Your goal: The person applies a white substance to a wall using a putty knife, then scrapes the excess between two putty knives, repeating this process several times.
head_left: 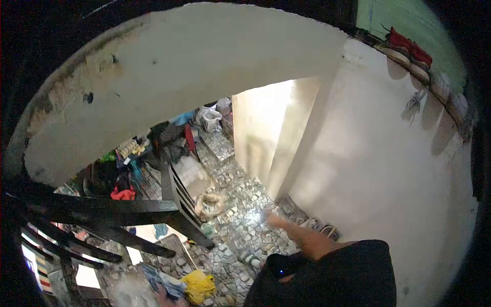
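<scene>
A bare forearm reaches out from a black sleeve (353, 266) at the bottom right. At its end is my right hand (275, 220), small and blurred above the mosaic floor (235, 189); its fingers cannot be made out. A tiny blue light (281, 272) shows against the black cloth. At the bottom edge, left of centre, a skin-coloured shape (166, 298) may be part of my left hand, but its fingers do not show. Beside it are a yellow cloth (199, 286) and a white-and-blue cloth (171, 282).
A dark railing (128, 211) with slats crosses the left. Light footwear (319, 227) lies by the white wall (368, 143). Red shoes (406, 46) sit on the ledge above. Beyond are a beige bundle (209, 204), a white bucket-like container (211, 121) and piled clutter.
</scene>
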{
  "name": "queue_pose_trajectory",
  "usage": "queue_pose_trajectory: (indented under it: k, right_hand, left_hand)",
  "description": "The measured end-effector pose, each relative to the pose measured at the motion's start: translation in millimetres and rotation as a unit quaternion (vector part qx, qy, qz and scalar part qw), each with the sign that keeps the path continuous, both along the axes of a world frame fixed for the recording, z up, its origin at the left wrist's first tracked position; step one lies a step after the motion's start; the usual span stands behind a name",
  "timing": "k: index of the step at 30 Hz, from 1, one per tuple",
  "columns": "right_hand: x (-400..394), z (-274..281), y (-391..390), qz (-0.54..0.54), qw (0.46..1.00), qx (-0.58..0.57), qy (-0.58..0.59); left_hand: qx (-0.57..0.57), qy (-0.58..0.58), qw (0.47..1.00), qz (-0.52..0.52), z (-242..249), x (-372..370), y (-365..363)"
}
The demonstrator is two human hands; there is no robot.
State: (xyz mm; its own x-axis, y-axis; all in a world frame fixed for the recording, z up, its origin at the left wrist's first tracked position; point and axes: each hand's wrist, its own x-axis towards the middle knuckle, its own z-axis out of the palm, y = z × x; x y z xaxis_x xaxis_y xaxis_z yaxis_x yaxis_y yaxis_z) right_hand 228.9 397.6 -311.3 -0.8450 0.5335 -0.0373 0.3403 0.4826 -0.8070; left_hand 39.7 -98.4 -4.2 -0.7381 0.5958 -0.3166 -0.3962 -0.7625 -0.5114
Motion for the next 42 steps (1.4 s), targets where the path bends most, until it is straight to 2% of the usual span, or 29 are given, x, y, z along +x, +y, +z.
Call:
queue_pose_trajectory:
  k: [1, 2, 3, 4, 6, 7, 9, 10, 11, 12, 14, 16, 17, 18, 20, 22, 24, 26, 30, 32, 36, 38, 40, 42]
  right_hand:
    - [32.6, 9.8, 47.0, -0.135, 0.987, 0.032, -0.082]
    - [55.1, 41.1, 95.5, -0.225, 0.962, 0.101, -0.115]
    - [74.3, 79.2, 144.5, -0.300, 0.934, 0.160, -0.112]
    - [87.7, 129.2, 189.5, -0.362, 0.902, 0.219, -0.091]
    - [100.9, 247.4, 267.8, -0.431, 0.830, 0.353, -0.026]
    - [103.7, 306.2, 297.6, -0.455, 0.785, 0.420, -0.001]
    - [100.0, 413.9, 339.4, -0.464, 0.702, 0.539, 0.030]
    - [92.1, 460.7, 353.3, -0.458, 0.682, 0.566, 0.058]
    - [85.4, 497.2, 365.8, -0.439, 0.742, 0.472, 0.182]
    - [77.2, 531.8, 371.0, -0.414, 0.777, 0.392, 0.267]
    - [55.7, 591.8, 376.5, -0.367, 0.802, 0.247, 0.401]
    - [32.0, 618.2, 381.4, -0.384, 0.791, 0.372, 0.298]
    - [22.2, 623.5, 377.5, -0.404, 0.781, 0.398, 0.261]
    - [11.9, 629.6, 371.5, -0.422, 0.769, 0.424, 0.224]
    - [-9.9, 646.8, 331.8, -0.487, 0.750, 0.405, 0.190]
    - [-28.3, 653.7, 304.5, -0.508, 0.760, 0.349, 0.206]
    - [-43.2, 652.8, 278.3, -0.501, 0.763, 0.350, 0.209]
    - [-51.1, 648.7, 251.2, -0.470, 0.759, 0.405, 0.197]
    - [-82.9, 653.4, 182.3, -0.470, 0.746, 0.433, 0.189]
    - [-104.4, 654.0, 127.8, -0.437, 0.768, 0.434, 0.176]
    - [-172.3, 630.4, 17.4, -0.382, 0.744, 0.507, 0.207]
    - [-213.6, 611.5, -27.7, -0.386, 0.694, 0.571, 0.208]
    - [-217.9, 616.1, -92.7, -0.327, 0.757, 0.525, 0.212]
    - [-225.0, 602.2, -124.9, -0.282, 0.730, 0.541, 0.307]
  left_hand:
    - [0.028, 0.060, 0.997, -0.024, -1.3, -3.4, -4.9]
    - [0.053, 0.124, 0.990, -0.046, -3.0, -7.0, -9.4]
    - [-0.005, 0.334, 0.937, -0.104, -4.1, -17.5, -10.7]
    - [-0.058, 0.527, 0.834, -0.154, -6.2, -22.8, -8.6]
    - [-0.072, 0.283, 0.926, -0.240, -5.6, -14.8, -17.9]
    - [-0.120, 0.226, 0.936, -0.240, -3.5, -11.1, -17.2]
    - [-0.238, 0.250, 0.913, -0.217, 2.2, -7.7, 1.8]
    - [-0.275, 0.260, 0.901, -0.210, 3.6, -6.7, 12.1]
    - [-0.301, 0.265, 0.892, -0.206, 4.3, -6.9, 19.9]
    - [-0.318, 0.270, 0.886, -0.205, 4.1, -7.0, 27.8]
    - [-0.345, 0.269, 0.876, -0.203, 5.4, -6.1, 38.0]
    - [-0.356, 0.264, 0.873, -0.200, 1.6, -4.7, 41.1]
    - [-0.369, 0.264, 0.868, -0.200, 2.4, -4.6, 43.4]
    - [-0.375, 0.263, 0.866, -0.200, 1.3, -5.6, 44.0]
    - [-0.381, 0.265, 0.863, -0.198, -0.2, -6.9, 42.9]
    - [-0.388, 0.268, 0.860, -0.194, -3.3, -7.9, 39.8]
    - [-0.390, 0.272, 0.858, -0.193, -6.1, -9.3, 37.0]
    - [-0.388, 0.277, 0.857, -0.195, -9.3, -11.0, 33.5]
    - [-0.387, 0.296, 0.852, -0.194, -9.8, -12.8, 28.8]
    - [-0.389, 0.302, 0.850, -0.187, -10.4, -11.5, 22.7]
    - [-0.401, 0.311, 0.844, -0.171, -11.6, -1.9, 14.5]
    - [-0.408, 0.315, 0.841, -0.162, -10.9, 5.6, 12.5]
    - [-0.413, 0.318, 0.839, -0.157, -10.0, 11.7, 13.9]
    - [-0.418, 0.320, 0.838, -0.147, -6.4, 15.5, 17.9]
